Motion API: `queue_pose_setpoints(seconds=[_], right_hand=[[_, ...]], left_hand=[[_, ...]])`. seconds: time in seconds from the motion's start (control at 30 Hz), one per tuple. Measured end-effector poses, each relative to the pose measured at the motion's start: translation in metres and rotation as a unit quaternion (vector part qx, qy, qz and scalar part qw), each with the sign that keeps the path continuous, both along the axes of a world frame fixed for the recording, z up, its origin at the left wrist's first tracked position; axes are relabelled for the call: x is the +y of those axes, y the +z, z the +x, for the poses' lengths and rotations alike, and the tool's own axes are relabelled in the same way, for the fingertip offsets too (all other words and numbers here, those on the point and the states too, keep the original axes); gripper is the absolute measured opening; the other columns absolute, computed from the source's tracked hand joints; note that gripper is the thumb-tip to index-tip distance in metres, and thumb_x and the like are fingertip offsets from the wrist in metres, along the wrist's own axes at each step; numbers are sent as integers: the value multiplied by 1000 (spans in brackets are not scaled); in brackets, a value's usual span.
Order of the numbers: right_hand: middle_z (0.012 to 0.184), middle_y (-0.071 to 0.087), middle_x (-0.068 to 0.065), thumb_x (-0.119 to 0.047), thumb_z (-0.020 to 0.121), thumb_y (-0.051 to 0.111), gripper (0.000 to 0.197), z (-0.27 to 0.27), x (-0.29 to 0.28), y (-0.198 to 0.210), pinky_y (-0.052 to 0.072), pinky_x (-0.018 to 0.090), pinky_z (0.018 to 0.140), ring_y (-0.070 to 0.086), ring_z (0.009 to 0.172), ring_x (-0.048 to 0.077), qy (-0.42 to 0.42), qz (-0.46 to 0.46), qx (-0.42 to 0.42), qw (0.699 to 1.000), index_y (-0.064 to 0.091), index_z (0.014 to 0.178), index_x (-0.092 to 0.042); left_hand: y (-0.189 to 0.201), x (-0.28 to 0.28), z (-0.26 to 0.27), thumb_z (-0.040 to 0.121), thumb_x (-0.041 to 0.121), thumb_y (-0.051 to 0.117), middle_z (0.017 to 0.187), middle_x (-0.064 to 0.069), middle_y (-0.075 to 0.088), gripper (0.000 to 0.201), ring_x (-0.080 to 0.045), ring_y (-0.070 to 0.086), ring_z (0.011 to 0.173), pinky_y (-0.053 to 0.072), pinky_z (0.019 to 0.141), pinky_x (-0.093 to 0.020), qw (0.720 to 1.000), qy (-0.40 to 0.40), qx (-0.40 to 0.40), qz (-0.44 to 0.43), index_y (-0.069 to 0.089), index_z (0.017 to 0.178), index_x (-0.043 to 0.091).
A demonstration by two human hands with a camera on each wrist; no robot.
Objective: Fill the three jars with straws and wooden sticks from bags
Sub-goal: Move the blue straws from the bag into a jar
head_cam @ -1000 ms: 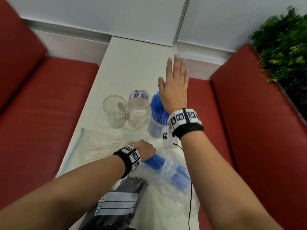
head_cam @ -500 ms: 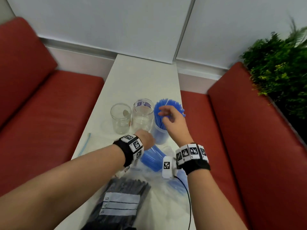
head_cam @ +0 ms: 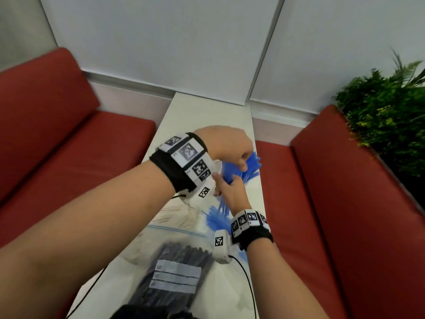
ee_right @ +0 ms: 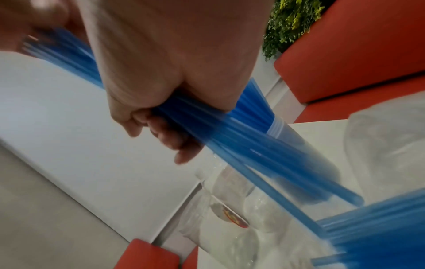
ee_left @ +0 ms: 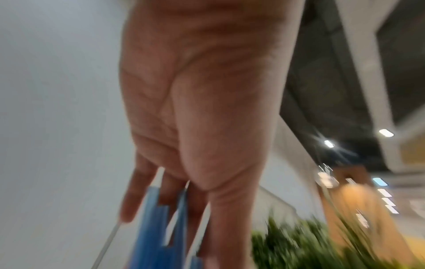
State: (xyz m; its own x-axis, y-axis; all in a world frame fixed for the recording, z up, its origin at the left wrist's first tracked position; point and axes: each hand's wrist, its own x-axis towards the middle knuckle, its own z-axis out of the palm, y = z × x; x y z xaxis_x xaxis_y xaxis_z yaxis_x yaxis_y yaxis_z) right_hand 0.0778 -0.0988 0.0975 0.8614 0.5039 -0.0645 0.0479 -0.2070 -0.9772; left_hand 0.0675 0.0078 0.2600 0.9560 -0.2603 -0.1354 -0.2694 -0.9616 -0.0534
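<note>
Both hands on a bundle of blue straws above the tabletop.

The right hand (head_cam: 232,192) grips the blue straws (head_cam: 246,166) around the middle of the bundle, fingers curled round them; the left hand (head_cam: 226,143) arches over their far tips, fingers touching the ends, its hold unclear. In the right wrist view a jar (ee_right: 296,138) already holds straws, with clear jars (ee_right: 230,196) beside it. A bag of black straws (head_cam: 174,272) lies near on the tabletop (head_cam: 207,116).
</note>
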Motion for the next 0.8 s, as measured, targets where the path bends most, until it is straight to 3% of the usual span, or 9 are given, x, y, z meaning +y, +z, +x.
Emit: queue_pose_setpoints(seconds=[0.1, 0.2, 0.27, 0.4, 0.5, 0.57, 0.67, 0.73, 0.8], right_hand=[[51, 36, -4, -20, 95, 68, 37, -1, 6, 17, 36, 30, 50, 35, 47, 12, -18, 69, 7, 997, 44, 67, -16], [51, 33, -2, -12, 95, 67, 40, 3, 10, 40, 25, 27, 45, 28, 44, 12, -12, 106, 27, 994, 42, 65, -18], [49, 32, -3, -13, 97, 66, 41, 6, 5, 56, 23, 25, 44, 27, 42, 11, -5, 121, 24, 992, 40, 65, -18], [50, 36, -1, -29, 92, 75, 44, 12, -14, 98, 31, 26, 44, 33, 44, 16, -40, 192, -10, 981, 46, 60, -23], [53, 35, -2, -34, 88, 80, 43, 16, -15, 130, 35, 27, 47, 33, 46, 16, -26, 300, -6, 954, 45, 65, -26], [54, 36, -2, -35, 87, 81, 42, 17, -12, 139, 36, 27, 49, 34, 47, 15, -22, 323, -21, 946, 46, 64, -28], [55, 43, -2, -39, 86, 81, 36, 11, -10, 132, 40, 27, 53, 39, 50, 16, -31, 275, -50, 960, 54, 62, -33], [56, 45, -1, -39, 86, 80, 35, 6, -10, 123, 43, 29, 56, 42, 52, 16, -32, 246, -56, 967, 56, 62, -34], [57, 45, 0, -40, 87, 79, 37, 5, -12, 121, 45, 30, 58, 43, 52, 17, -28, 240, -62, 968, 54, 62, -32]], left_hand=[[11, 3, -5, 97, 55, 44, 68, 2, 61, 48, -12, 53, 61, 43, 60, -31, 972, 27, -112, -203, 58, 70, 18], [0, -1, -14, 98, 58, 41, 81, 1, 71, 51, -14, 64, 76, 51, 77, -38, 956, 42, -103, -272, 70, 84, 18], [-6, 1, -17, 96, 60, 37, 90, 1, 71, 54, -15, 65, 86, 52, 84, -39, 913, 54, -155, -373, 70, 95, 17], [-23, 11, -14, 103, 49, 34, 90, -1, 72, 51, -16, 70, 83, 55, 86, -39, 714, 227, -277, -602, 70, 100, 12], [-60, 9, -20, 103, 55, 28, 102, -13, 71, 67, -31, 69, 95, 54, 90, -41, 686, 334, 25, -646, 67, 104, 1], [-83, 3, -25, 101, 60, 27, 115, -22, 65, 73, -38, 63, 108, 51, 96, -43, 552, 331, 226, -731, 60, 113, -3], [-104, -7, -22, 104, 48, 37, 132, -27, 57, 65, -41, 60, 118, 51, 99, -47, 324, 319, 296, -840, 53, 129, -10], [-108, -11, -18, 104, 32, 46, 130, -26, 58, 49, -37, 64, 110, 56, 89, -44, 274, 320, 277, -863, 54, 128, -10], [-113, -13, -17, 100, 23, 52, 110, -22, 64, 34, -34, 70, 92, 62, 77, -40, 275, 338, 267, -859, 60, 114, -7]])
